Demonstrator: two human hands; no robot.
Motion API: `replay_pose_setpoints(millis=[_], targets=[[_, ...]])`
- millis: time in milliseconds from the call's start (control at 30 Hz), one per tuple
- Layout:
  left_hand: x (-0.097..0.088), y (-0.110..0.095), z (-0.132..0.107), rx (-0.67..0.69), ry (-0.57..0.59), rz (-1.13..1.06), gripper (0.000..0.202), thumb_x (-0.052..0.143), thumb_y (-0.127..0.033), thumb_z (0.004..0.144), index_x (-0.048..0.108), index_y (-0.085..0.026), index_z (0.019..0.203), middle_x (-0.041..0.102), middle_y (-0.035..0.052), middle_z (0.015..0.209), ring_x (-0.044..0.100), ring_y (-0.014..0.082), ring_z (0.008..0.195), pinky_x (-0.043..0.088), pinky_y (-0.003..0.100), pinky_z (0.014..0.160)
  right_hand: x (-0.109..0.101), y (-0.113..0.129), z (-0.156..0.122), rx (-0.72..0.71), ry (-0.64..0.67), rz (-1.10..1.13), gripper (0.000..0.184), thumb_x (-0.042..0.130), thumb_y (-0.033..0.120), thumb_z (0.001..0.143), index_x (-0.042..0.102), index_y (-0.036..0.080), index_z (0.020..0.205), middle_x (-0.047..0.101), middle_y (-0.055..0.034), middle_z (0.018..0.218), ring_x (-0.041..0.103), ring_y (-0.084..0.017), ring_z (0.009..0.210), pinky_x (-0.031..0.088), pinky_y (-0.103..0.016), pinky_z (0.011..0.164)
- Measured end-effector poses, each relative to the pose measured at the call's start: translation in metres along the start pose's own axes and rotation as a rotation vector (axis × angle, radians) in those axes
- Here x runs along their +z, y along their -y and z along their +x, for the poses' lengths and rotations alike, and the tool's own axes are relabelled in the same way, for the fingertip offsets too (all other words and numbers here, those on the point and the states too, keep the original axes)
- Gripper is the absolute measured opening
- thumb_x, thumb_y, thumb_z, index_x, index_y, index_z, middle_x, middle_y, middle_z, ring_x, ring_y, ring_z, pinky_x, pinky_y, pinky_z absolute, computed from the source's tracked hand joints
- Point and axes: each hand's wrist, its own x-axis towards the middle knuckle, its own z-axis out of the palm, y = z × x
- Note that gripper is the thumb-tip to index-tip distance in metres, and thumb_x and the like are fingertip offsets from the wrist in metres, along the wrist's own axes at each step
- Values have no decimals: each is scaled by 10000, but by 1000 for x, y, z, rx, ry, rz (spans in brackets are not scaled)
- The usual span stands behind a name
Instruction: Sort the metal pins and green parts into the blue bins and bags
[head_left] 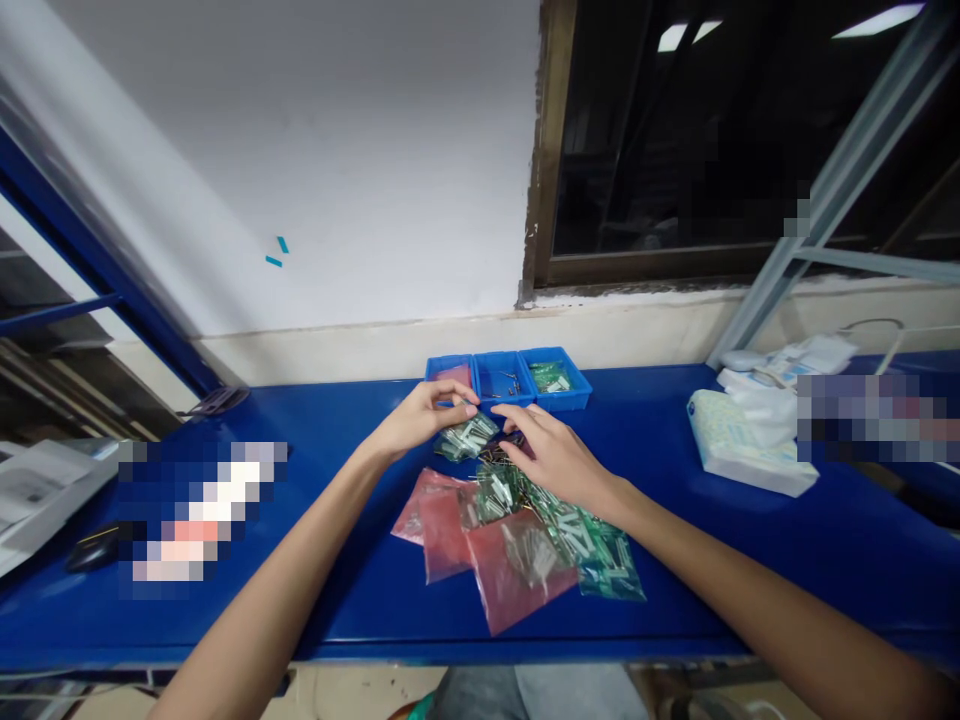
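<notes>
My left hand (pixel 427 415) pinches the top of a small clear green-tinted bag (pixel 466 438) with silvery metal pieces inside. Its thumb lies on the near side of the bag. To the right, my right hand (pixel 559 458) hovers over the pile, thumb and index finger apart, with nothing visible between them. Beneath it lie loose dark screws or pins (pixel 491 455), partly hidden by the fingers. Nearer me spread several green bags of metal pieces (pixel 611 565) and red-tinted bags (pixel 499 590), overlapping one another.
Against the wall stand three joined blue bins (pixel 555 400), holding a red bag, a few screws and green bags. A tissue pack (pixel 750 450) lies to the right below a grey metal post (pixel 772 250). A black mouse (pixel 97 548) sits on the blue table (pixel 337 600) at left.
</notes>
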Motion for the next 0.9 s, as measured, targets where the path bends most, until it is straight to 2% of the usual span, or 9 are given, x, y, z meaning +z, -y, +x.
replay_pose_setpoints(millis=[100,233,400,533,600,700,800,900], targets=[[15,0,1,-17,-98,-106,184,692,-318,860,677,-165,962,686,60,838,617,135,683,491,242,573,1,1,0,-29,-36,-7,435,556,209,937,471,254,1362,627,-102,1170,615,-252,1062,519,-400,880],[31,-2,2,-49,-131,-186,198,680,-353,879,665,-163,932,680,39,781,597,125,630,480,239,553,0,3,1,-56,-101,-11,273,505,139,925,552,222,1181,630,-95,1118,591,-258,1090,497,-416,925],[38,-4,3,-56,-120,-246,273,531,-429,971,629,-176,937,679,33,734,657,155,622,517,265,542,-4,1,2,-15,-136,11,215,442,123,948,567,201,1104,598,-111,1129,608,-237,1030,496,-371,878],[40,-3,2,56,-143,-213,268,479,-386,992,642,-174,964,681,52,773,676,169,712,519,260,565,-6,-5,6,31,-172,42,150,453,163,975,589,202,1024,633,-81,1030,613,-218,947,474,-345,835],[42,-5,0,119,-163,-142,227,506,-348,979,637,-173,1040,672,49,798,662,161,722,526,260,590,-6,-8,8,58,-200,84,124,471,187,976,594,201,961,643,-60,942,614,-206,884,468,-332,801],[46,-10,-6,221,-219,97,306,511,-309,980,549,-164,1246,659,45,863,644,144,711,539,271,635,-3,-12,11,131,-223,177,114,514,225,958,588,199,876,641,-40,840,614,-197,807,470,-313,733],[48,-14,-11,353,-225,430,384,499,-280,987,463,-156,1348,651,72,979,638,158,787,543,295,690,-1,-14,11,206,-222,317,103,540,256,944,603,200,885,663,-35,834,625,-191,773,479,-303,687],[46,-14,-14,430,-241,601,468,504,-226,972,376,-150,1416,625,99,1064,629,167,831,543,298,706,1,-13,11,258,-200,464,112,561,296,934,619,201,918,673,-24,801,630,-181,718,486,-300,650]])
